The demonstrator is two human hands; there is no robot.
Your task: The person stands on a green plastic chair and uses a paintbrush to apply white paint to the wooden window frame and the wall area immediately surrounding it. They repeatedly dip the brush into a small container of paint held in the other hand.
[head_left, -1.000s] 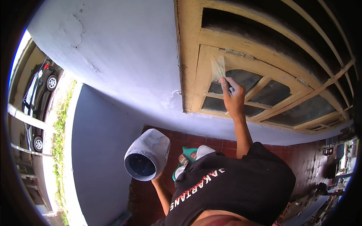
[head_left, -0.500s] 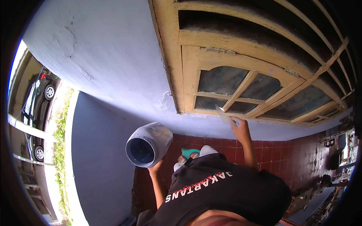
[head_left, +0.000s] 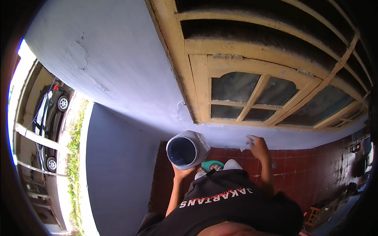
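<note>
Pale wall (head_left: 118, 67) below window frame (head_left: 201, 78) | left hand (head_left: 182, 172) grips paint bucket (head_left: 187, 149) | right hand (head_left: 258, 146), closed on brush (head_left: 249, 137), dropped from frame toward bucket, likely reloading.

- White bucket (head_left: 189, 148), dark navy inside, at centre
- Pale lilac-grey wall (head_left: 110, 70), 10 o'clock
- Yellow-ochre window frame (head_left: 204, 86), dark grey panes, 1 o'clock
- Red-brown tiled floor (head_left: 299, 161), grid pattern, 4 o'clock
- Teal sandal (head_left: 210, 165), black shirt (head_left: 236, 208)
</note>
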